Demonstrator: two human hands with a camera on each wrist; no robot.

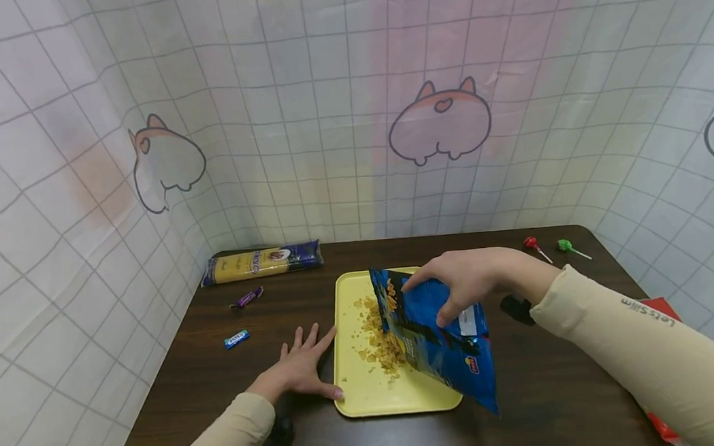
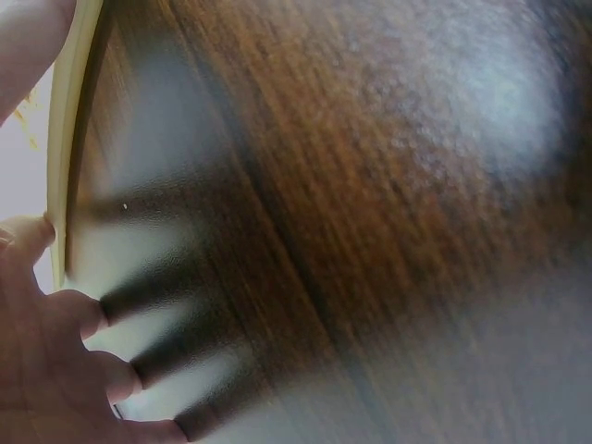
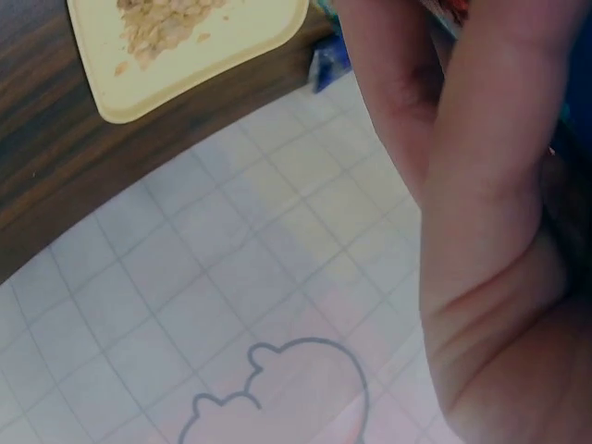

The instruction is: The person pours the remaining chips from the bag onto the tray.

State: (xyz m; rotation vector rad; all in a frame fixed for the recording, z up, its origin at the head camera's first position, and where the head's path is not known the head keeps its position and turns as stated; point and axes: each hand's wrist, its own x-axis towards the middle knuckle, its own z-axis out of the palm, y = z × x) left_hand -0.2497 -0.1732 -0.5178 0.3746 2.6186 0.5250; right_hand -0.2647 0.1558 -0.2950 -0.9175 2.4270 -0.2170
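Note:
A yellow tray (image 1: 368, 400) lies on the dark wooden table (image 1: 219, 381), with a pile of yellow chips (image 1: 381, 337) spilled on it. My right hand (image 1: 459, 286) grips a blue chip bag (image 1: 445, 354), tilted above the tray's right side with its open end toward the chips. My left hand (image 1: 304, 369) lies flat on the table, fingers spread, thumb and index touching the tray's left edge. In the left wrist view the fingers (image 2: 65, 351) rest by the tray's rim (image 2: 69, 139). The right wrist view shows the tray (image 3: 213, 55) and chips (image 3: 162, 18).
A pasta packet (image 1: 261, 261) lies at the back left. A purple sweet (image 1: 248, 297) and a blue sweet (image 1: 236, 339) sit left of the tray. Two lollipops, red (image 1: 533, 245) and green (image 1: 570, 247), lie at the back right. A red packet (image 1: 663, 368) shows behind my right sleeve. Curtain walls surround the table.

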